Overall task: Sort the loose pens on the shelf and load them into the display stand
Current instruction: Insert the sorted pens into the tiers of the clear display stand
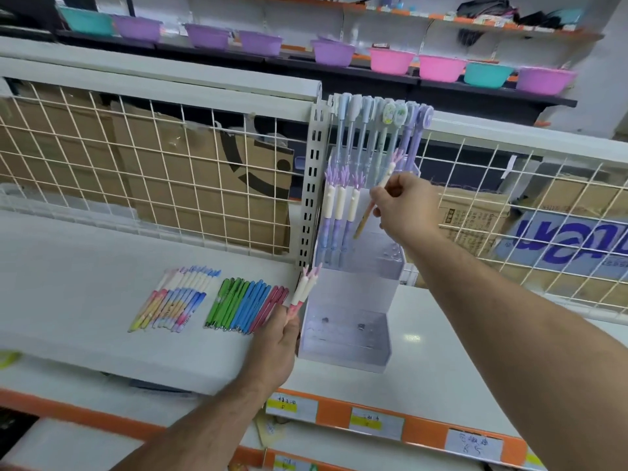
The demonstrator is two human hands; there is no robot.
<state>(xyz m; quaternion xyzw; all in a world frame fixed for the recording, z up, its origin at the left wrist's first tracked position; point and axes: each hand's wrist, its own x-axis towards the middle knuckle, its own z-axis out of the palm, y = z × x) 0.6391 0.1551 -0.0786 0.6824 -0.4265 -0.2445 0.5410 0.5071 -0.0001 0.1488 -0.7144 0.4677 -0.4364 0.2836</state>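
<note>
Price labels [377, 423]: on the orange front edge of the shelf [85, 266], nearest the camera
Left grip [277, 339]: clenched round two pink-tipped pens [302, 290], just left of the display stand [346, 338]
Loose pens: pastel group [170, 300] and green, blue and red group [244, 305] lay side by side on the shelf, left of the stand
Right grip [404, 202]: pinched one orange pen [365, 217], tilted, above the stand
Loaded: three purple pens [339, 215] stood upright in the stand; back row of pens [370, 130] behind them
Far: wire mesh [170, 164], then coloured bowls [392, 61]

Price labels [291, 407] on shelf edge [421, 433], large lettering on blue box [560, 246]: nothing legible.
</note>
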